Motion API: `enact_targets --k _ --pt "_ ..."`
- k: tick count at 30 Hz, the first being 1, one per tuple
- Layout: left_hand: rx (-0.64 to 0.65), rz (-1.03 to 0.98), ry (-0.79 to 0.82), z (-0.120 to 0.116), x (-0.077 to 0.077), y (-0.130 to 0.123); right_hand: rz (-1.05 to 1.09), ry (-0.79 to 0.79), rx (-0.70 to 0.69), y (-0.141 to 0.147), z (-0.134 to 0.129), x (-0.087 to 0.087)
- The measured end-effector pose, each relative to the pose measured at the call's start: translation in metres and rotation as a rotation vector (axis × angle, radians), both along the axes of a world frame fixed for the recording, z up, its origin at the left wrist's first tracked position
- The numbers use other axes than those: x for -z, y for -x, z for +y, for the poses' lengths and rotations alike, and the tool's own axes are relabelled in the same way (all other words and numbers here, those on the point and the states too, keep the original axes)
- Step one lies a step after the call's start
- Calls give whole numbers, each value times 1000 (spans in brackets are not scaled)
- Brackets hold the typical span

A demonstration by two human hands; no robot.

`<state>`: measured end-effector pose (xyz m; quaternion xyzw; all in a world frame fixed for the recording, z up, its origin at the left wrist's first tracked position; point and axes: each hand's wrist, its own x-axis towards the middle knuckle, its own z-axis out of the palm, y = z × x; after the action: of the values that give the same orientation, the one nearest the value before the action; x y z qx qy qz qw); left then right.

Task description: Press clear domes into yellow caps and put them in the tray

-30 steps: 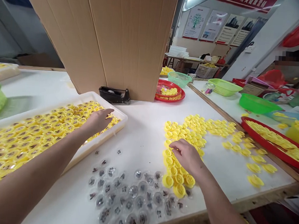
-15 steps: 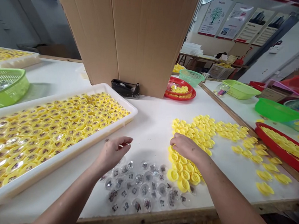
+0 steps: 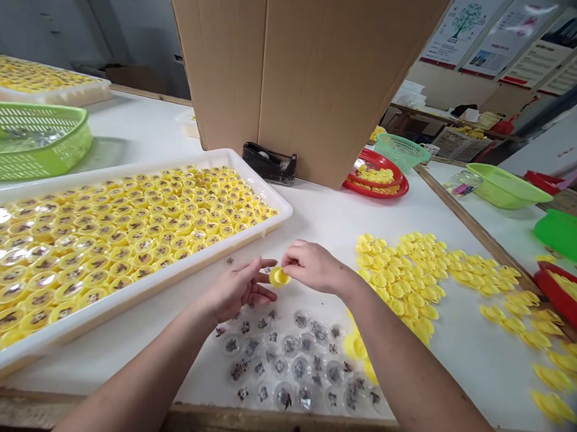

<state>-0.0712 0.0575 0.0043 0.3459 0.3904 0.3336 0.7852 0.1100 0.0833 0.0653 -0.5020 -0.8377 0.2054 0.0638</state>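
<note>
Yellow plastic cap (image 3: 279,277) sits pinched in the right hand's grip (image 3: 312,265), held over the white surface (image 3: 327,218) between both hands; the left hand (image 3: 239,289) lies spread open just beside it, fingers reaching toward the cap.

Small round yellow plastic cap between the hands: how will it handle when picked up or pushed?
Probably light and fairly stiff: the small round yellow plastic cap shows no bend, pinched by the right hand. Its glossy surface may be slightly slippery. On its edge it could roll, though caps lying in the white plastic tray look stable flat.
</note>
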Motion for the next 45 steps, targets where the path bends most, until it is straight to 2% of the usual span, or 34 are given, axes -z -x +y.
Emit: enact_targets --k 2,4,7,10,14,17,20,23,26,28,32,35,37,41,45 --pt "26 -176 60 3 4 4 58 8 -47 24 4 -8" --pt "-15 -276 63 7 6 9 106 12 -55 39 8 -12" --pt "-89 -353 82 11 3 15 173 -12 26 42 14 -10" --pt "-177 -392 134 14 -3 19 176 -36 171 30 19 9" --pt "-287 -400 182 14 -9 17 83 -7 276 20 19 48" --pt "-298 -397 188 12 -8 15 32 -17 314 27 12 70" --pt "-276 -394 134 11 -5 15 10 -47 326 40 4 78" --pt "-267 -376 92 11 1 17 7 -63 311 46 -3 78" --pt "-252 -340 83 12 4 18 -5 -71 314 37 -7 71" --pt "-241 -329 82 12 4 17 -25 -80 347 17 -9 64" --pt "-252 -337 91 11 2 15 -86 -60 460 -42 -9 53" --pt "-260 -336 105 10 1 13 -102 17 504 -78 -10 55" --pt "-269 -324 116 10 1 11 -79 62 505 -90 -12 60" --pt "-266 -302 102 8 3 10 17 72 491 -82 -17 61" --pt "-243 -305 107 6 4 6 201 -5 432 -40 -21 38"
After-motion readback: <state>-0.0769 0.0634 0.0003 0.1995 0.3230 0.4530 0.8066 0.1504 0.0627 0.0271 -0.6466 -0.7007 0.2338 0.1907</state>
